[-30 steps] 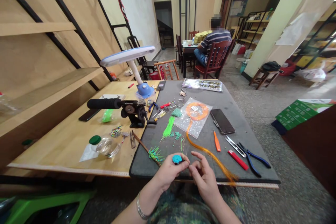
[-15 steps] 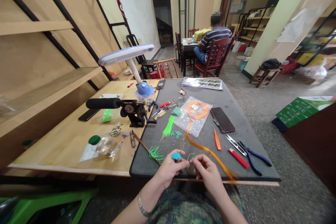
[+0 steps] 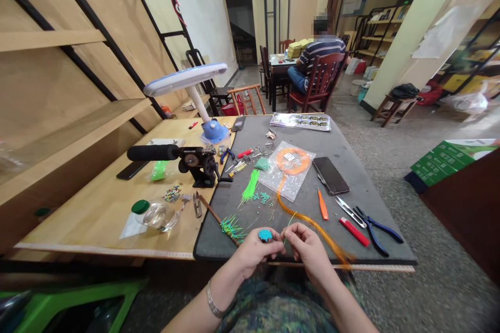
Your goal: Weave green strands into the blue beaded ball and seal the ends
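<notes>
Evidently, at the near edge of a flat grey mat (image 3: 211,242), by the curled left hand (image 3: 253,250) a domed turquoise cluster (image 3: 265,235) is held, and by the right hand (image 3: 310,244) a thin green strand (image 3: 291,219) is pinched. Strand-fitting seems in hand; careful fingertip guidance is probably called for next. Beyond the grip, small round turquoise beads (image 3: 264,197) are scattered.

At six o'clock, the left forearm (image 3: 219,299) and right forearm (image 3: 339,299) run off the bottom edge. The left hand (image 3: 253,252) hides the round blue piece's (image 3: 264,235) underside and, at its ten o'clock, the rod's (image 3: 209,207) near end. The green strand (image 3: 291,217) blurs into the right hand's (image 3: 308,247) fingers. A green frame (image 3: 123,296) at eight and carton (image 3: 445,164) at three are cut off.
</notes>
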{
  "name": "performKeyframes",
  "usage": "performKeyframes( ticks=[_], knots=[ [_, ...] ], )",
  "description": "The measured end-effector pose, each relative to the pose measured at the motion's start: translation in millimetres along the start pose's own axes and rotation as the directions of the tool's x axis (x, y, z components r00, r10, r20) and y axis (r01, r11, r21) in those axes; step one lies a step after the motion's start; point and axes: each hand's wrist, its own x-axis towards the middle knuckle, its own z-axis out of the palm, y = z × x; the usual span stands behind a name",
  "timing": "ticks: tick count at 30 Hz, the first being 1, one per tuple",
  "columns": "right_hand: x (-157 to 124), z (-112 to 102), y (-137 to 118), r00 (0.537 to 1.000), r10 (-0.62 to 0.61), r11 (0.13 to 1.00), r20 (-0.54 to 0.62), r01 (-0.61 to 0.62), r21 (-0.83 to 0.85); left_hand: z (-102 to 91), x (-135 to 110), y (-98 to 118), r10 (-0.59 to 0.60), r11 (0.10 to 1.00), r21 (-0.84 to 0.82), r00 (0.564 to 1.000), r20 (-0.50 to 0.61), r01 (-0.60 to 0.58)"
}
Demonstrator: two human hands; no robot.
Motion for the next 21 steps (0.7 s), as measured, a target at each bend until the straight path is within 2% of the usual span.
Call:
performKeyframes(
  ticks=[6, 14, 21],
  knots=[
    [-1.8, 2.6, -9.4, 0.999, -0.006, 0.998, 0.045, 0.009, -0.067, 0.1, -1.5, 6.9, 0.029, 0.998, 0.06, 0.998, 0.051, -0.032],
    [-2.3, 5.1, -15.2, 0.997, -0.047, 0.993, 0.067, 0.054, -0.105, -2.2, 3.0, 1.8, -0.044, 0.999, 0.011, 0.992, 0.118, 0.043],
    [0.2, 3.7, -10.4, 0.998, -0.047, 0.993, 0.029, 0.049, -0.111, 1.5, 1.0, 5.1, -0.012, 0.999, -0.041, 0.998, 0.065, 0.014]
  ],
)
